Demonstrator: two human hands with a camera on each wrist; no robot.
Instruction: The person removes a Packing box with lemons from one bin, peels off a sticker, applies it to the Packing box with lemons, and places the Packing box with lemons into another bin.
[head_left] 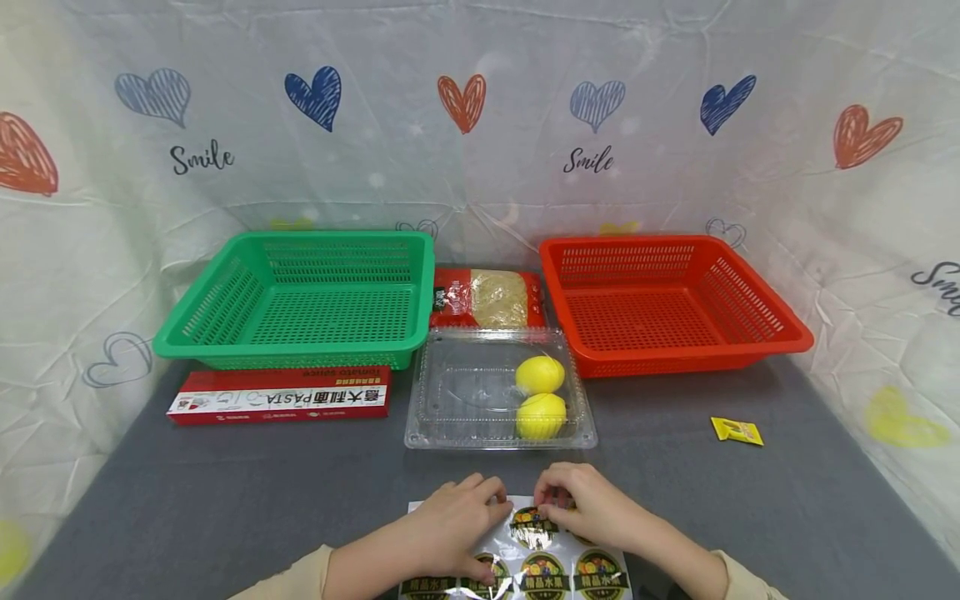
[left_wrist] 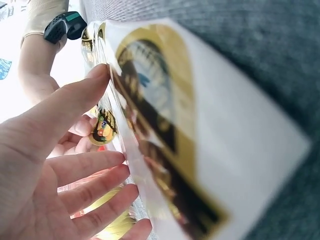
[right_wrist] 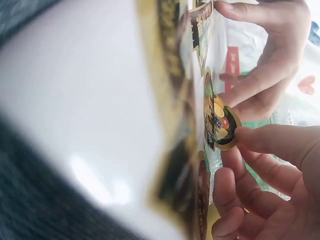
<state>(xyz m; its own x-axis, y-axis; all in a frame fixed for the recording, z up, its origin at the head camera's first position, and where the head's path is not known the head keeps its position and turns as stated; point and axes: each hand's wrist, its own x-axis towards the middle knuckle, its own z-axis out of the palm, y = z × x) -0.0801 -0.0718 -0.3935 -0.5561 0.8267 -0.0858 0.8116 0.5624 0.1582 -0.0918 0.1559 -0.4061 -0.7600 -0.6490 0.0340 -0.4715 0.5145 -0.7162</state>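
Observation:
A glossy sheet of round fruit-label stickers (head_left: pixel 521 550) lies on the table at the front, under both hands. My left hand (head_left: pixel 457 525) rests on its left part; in the left wrist view the thumb and fingertips press on the sheet, the fingers loosely extended. At the sheet's far edge, my right hand (head_left: pixel 588 504) pinches one black-and-gold round sticker (right_wrist: pixel 227 127) between thumb and index finger. In the right wrist view that sticker's edge stands up from the sheet, while the rest of it lies close against the backing.
Behind the hands is a clear plastic box (head_left: pixel 465 433) with two yellow lemons (head_left: pixel 541 417). A green basket (head_left: pixel 292 342) and a red basket (head_left: pixel 682 358) flank a red noodle bag (head_left: pixel 498 298). A pasta box (head_left: pixel 281 396) lies left, a small yellow packet (head_left: pixel 737 431) right.

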